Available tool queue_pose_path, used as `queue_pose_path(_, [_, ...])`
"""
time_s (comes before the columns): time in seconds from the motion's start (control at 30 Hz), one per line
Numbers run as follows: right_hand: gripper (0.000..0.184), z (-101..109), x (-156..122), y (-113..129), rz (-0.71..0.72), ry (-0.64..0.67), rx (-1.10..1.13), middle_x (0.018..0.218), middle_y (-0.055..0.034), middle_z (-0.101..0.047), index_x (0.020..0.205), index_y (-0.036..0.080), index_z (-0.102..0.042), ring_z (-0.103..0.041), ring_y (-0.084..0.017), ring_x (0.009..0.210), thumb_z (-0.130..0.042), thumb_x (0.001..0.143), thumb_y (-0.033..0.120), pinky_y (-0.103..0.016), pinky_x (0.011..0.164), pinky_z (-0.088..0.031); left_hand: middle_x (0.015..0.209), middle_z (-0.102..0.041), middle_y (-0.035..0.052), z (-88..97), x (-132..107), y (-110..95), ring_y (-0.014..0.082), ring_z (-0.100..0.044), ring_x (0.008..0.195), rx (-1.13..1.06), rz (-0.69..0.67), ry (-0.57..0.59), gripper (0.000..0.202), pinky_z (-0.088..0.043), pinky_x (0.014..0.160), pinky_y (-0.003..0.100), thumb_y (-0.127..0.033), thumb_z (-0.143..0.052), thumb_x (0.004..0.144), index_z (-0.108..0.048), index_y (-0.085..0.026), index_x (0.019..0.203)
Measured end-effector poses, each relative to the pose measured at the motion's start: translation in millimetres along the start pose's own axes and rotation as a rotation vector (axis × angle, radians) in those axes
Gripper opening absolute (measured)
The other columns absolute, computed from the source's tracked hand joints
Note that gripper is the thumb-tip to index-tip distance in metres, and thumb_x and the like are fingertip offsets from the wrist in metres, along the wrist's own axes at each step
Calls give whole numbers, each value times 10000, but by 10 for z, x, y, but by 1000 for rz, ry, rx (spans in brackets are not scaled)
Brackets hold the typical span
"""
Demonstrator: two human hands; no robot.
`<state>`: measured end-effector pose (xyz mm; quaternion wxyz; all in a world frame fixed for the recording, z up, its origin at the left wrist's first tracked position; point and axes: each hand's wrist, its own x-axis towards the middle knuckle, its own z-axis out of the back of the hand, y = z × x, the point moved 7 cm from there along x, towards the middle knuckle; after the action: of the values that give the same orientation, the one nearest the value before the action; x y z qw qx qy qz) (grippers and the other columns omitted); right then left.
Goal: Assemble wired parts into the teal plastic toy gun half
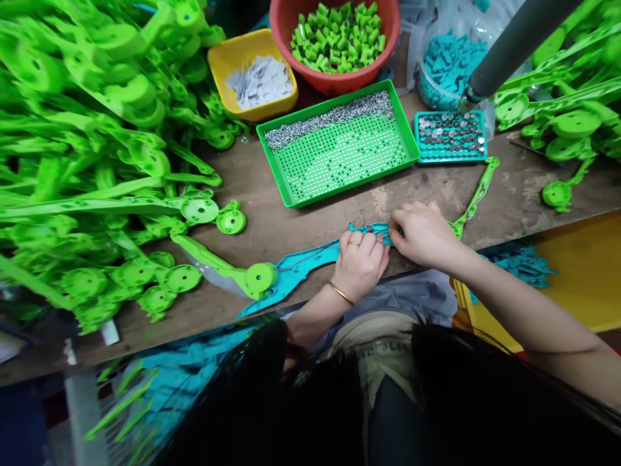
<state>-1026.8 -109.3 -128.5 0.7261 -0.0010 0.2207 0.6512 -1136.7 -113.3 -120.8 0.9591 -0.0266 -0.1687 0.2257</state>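
A long blue plastic shell (310, 257) lies along the near side of the bench, with a thin dark wire running inside it. My left hand (359, 262) is closed over its middle, fingers curled on the near rim. Just to the right, my right hand (423, 233) bends its fingers down onto the shell's right portion; the fingertips are mostly hidden. A green curved arm with a round hub (261, 279) adjoins the shell's left end. Beyond my right hand, a slim green arm (478, 194) carrying a wire extends up and right.
A green perforated tray (339, 158) holds many screws. Behind it stand a yellow bin (291, 107) of pale pieces and a red bowl (334, 81) of green parts. A teal tray (451, 158) holds small metal discs. Green parts pile up left (97, 129) and right. A dark pole (524, 48) slants overhead.
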Motion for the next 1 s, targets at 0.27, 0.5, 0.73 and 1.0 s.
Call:
queue_pose_path(0.27, [181, 112, -243, -332, 58, -264, 425, 908, -48, -638, 912, 177, -651, -564, -180, 904, -513, 904, 293, -302, 801, -363, 792, -613, 89, 17, -8, 22, 227, -496, 797, -44, 33, -23, 218, -363, 790, 364, -246, -514, 905, -661, -102, 979])
queue_pose_path(0.5, [262, -32, -357, 57, 208, -308, -138, 900, -78, -598, 900, 184, -642, -455, -229, 885, -417, 950, 309, -358, 747, -251, 809, -618, 93, 22, -1, 38, 229, -496, 805, -59, 61, -2, 227, -362, 788, 363, -251, -500, 910, -661, -112, 989])
queue_pose_path(0.73, [277, -90, -279, 79, 183, -270, -105, 940, -95, -591, 924, 159, -616, -428, -235, 919, -383, 959, 303, -356, 766, -242, 827, -617, 98, -14, -16, 54, 234, -496, 823, -74, 85, 40, 240, -360, 803, 371, -257, -478, 920, -656, -122, 1006])
queue_pose_path(1.0, [267, -21, -284, 73, 192, -253, -122, 908, -82, -579, 866, 187, -641, -419, -233, 887, -423, 949, 318, -353, 737, -232, 826, -612, 94, 9, -10, 55, 228, -501, 819, -83, 79, 18, 224, -357, 801, 360, -250, -496, 910, -647, -116, 1007])
